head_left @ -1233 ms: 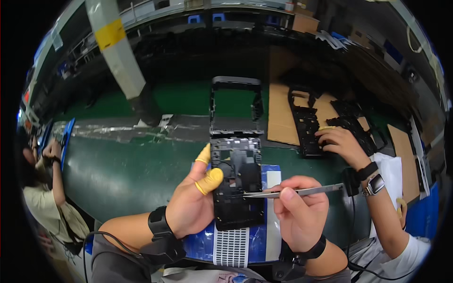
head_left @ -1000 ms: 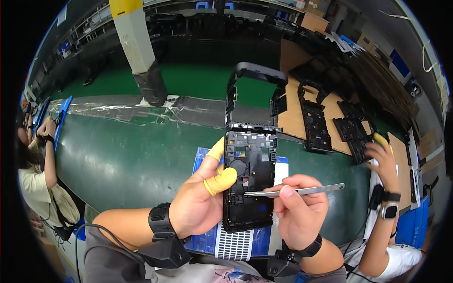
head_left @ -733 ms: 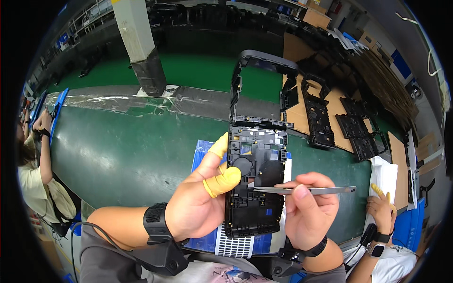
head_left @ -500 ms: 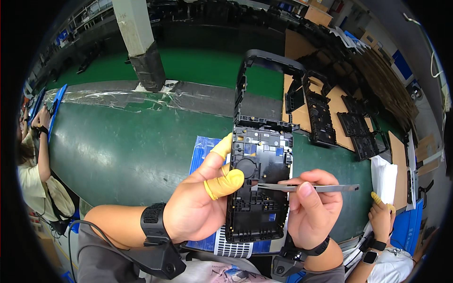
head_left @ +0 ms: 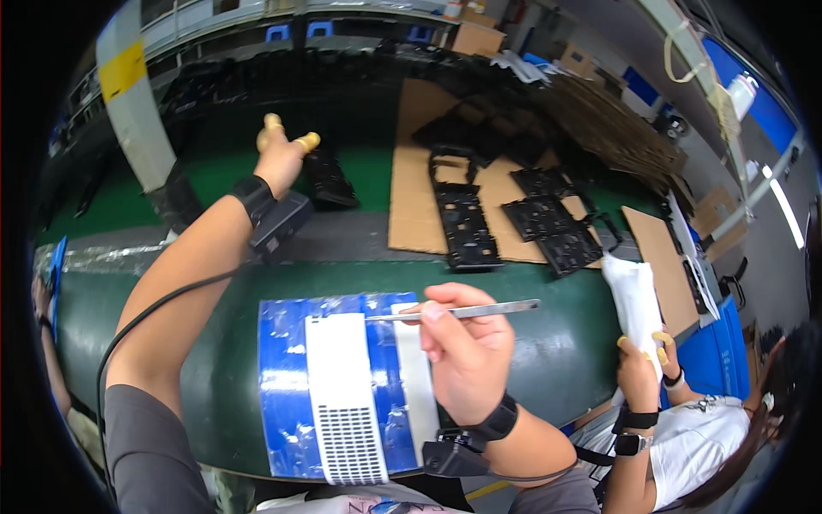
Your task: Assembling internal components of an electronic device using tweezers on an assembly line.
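My left hand (head_left: 282, 164), with yellow finger cots, reaches far out across the work surface. Its fingers are spread and nothing shows between them. Just right of it lies a black plastic frame (head_left: 330, 178), dim in the shade. My right hand (head_left: 467, 360) pinches metal tweezers (head_left: 514, 306), their tips pointing left over a white sheet (head_left: 338, 368) with rows of small dark pieces at its near end. That sheet rests on a blue board (head_left: 287, 394) covered with clear film. A second pale strip (head_left: 415, 377) lies beside it, partly behind my right hand.
Several black plastic frames (head_left: 467, 214) rest on cardboard (head_left: 411, 197) at the far right. On the right, a co-worker's hands (head_left: 642, 368) hold a white packet (head_left: 629, 295). A post (head_left: 137, 120) rises at the far left. A cable runs along my left arm.
The black frame has left the space before me; my left hand has moved far forward and opened. My right hand has shifted left with the tweezers, over the uncovered sheet. The view has turned.
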The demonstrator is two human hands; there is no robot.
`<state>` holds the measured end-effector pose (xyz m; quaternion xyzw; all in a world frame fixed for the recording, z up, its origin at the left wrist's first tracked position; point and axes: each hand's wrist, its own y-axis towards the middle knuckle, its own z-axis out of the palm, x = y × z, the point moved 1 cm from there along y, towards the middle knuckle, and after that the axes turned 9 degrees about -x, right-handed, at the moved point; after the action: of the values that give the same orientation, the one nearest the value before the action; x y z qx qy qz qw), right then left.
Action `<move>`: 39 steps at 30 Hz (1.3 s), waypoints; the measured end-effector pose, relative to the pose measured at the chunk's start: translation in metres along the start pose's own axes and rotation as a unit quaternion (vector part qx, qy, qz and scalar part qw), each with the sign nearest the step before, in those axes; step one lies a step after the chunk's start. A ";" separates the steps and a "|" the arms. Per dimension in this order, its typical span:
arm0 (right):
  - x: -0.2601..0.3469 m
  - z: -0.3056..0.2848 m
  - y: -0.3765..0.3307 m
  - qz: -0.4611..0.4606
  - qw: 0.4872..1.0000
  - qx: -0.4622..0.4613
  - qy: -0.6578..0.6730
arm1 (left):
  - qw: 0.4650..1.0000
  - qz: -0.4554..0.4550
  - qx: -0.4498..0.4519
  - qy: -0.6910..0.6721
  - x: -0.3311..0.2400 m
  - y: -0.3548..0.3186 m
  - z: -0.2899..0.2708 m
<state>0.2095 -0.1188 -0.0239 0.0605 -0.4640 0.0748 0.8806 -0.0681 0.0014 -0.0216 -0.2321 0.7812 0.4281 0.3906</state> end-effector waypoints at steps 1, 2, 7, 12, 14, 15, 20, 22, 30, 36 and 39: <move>0.003 0.002 -0.001 -0.012 1.000 0.003 -0.007 | 0.997 0.045 -0.059 0.022 0.010 0.013 0.005; 0.000 -0.004 0.007 -0.007 1.000 -0.008 0.000 | 0.998 0.050 -0.035 0.032 0.011 0.010 0.023; 0.007 -0.008 0.005 -0.013 1.000 -0.018 0.009 | 0.948 0.090 0.218 0.212 -0.058 -0.086 0.078; 0.007 -0.009 0.005 -0.035 0.999 -0.013 0.019 | 0.941 0.088 0.266 0.189 -0.069 -0.110 0.102; 0.010 -0.008 0.008 -0.046 0.998 -0.033 0.006 | 0.960 0.076 0.247 0.110 -0.062 -0.092 0.095; 0.010 -0.009 0.009 -0.043 0.998 -0.045 -0.001 | 0.967 0.077 0.229 0.078 -0.060 -0.084 0.084; 0.002 -0.003 0.005 -0.012 1.000 -0.019 -0.021 | 0.952 -0.111 0.203 -0.201 -0.031 -0.064 -0.012; -0.008 0.000 0.003 0.007 0.999 -0.012 -0.039 | 0.891 -0.263 0.202 -0.311 -0.029 -0.076 -0.063; -0.049 0.015 0.028 0.083 0.981 -0.005 -0.174 | 0.769 -0.413 0.193 -0.447 -0.001 -0.132 -0.165; -0.062 0.017 0.030 0.072 0.984 -0.029 -0.162 | 0.843 -0.354 0.181 -0.362 -0.001 -0.139 -0.166; -0.063 0.018 0.028 0.055 0.983 -0.020 -0.174 | 0.848 -0.357 0.170 -0.353 -0.012 -0.138 -0.167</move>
<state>0.1549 -0.0995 -0.0646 0.0289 -0.6139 0.1020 0.7822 -0.0337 -0.2128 -0.0248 -0.2579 0.5145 0.1724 0.7994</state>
